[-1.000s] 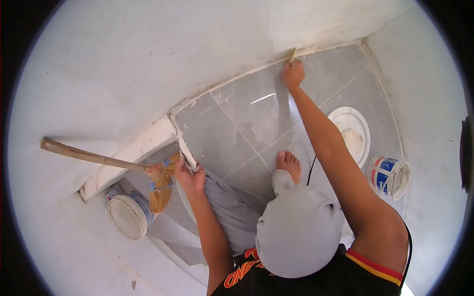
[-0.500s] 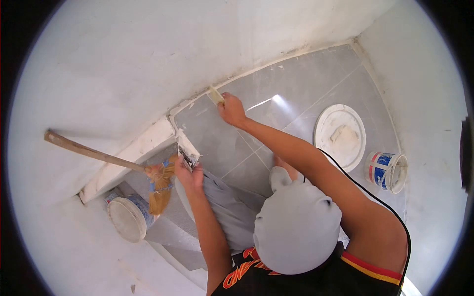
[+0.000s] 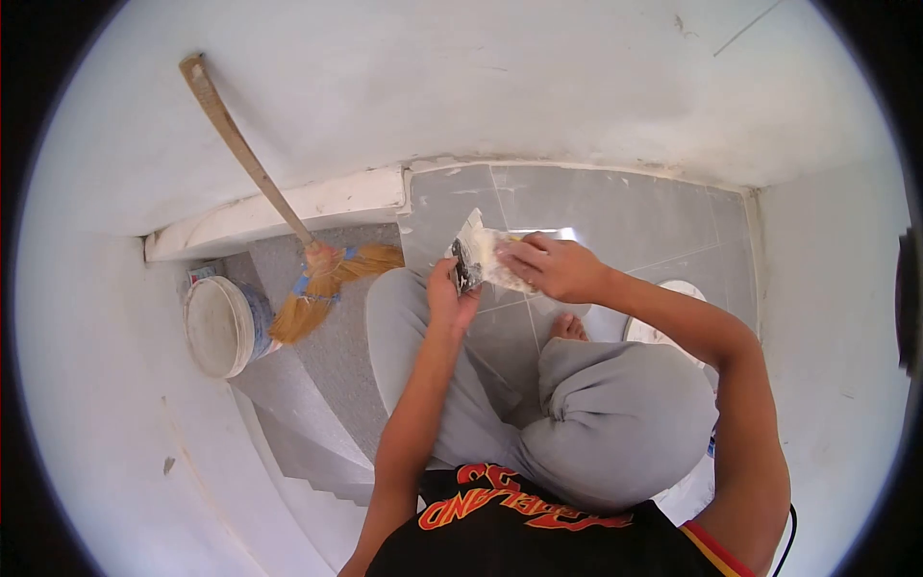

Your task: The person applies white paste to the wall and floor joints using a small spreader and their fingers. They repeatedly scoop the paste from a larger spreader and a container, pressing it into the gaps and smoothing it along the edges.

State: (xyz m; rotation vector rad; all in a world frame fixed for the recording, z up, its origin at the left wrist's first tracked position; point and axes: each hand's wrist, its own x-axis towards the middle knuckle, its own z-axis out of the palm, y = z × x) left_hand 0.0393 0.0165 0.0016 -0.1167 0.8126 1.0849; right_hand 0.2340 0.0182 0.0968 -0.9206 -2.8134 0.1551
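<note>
My left hand (image 3: pixel 450 300) grips a putty knife (image 3: pixel 467 262) whose blade carries white paste and dark stains. My right hand (image 3: pixel 556 269) is closed around a pale, flat spreader (image 3: pixel 498 260) smeared with the same paste. Spreader and knife meet or overlap in front of my knees, above the grey tiles. The fingers of my right hand cover much of the spreader.
A broom (image 3: pixel 252 168) leans on the wall at left, its bristles beside a paste-stained bucket (image 3: pixel 217 329) on the steps. White curb (image 3: pixel 317 200) edges the tiled floor (image 3: pixel 615 207). A round white lid (image 3: pixel 663 300) lies partly behind my right arm.
My right hand has drawn the spreader back from the wall's base to the putty knife. The view has shifted, and my right arm now hides most of the lid and the second bucket.
</note>
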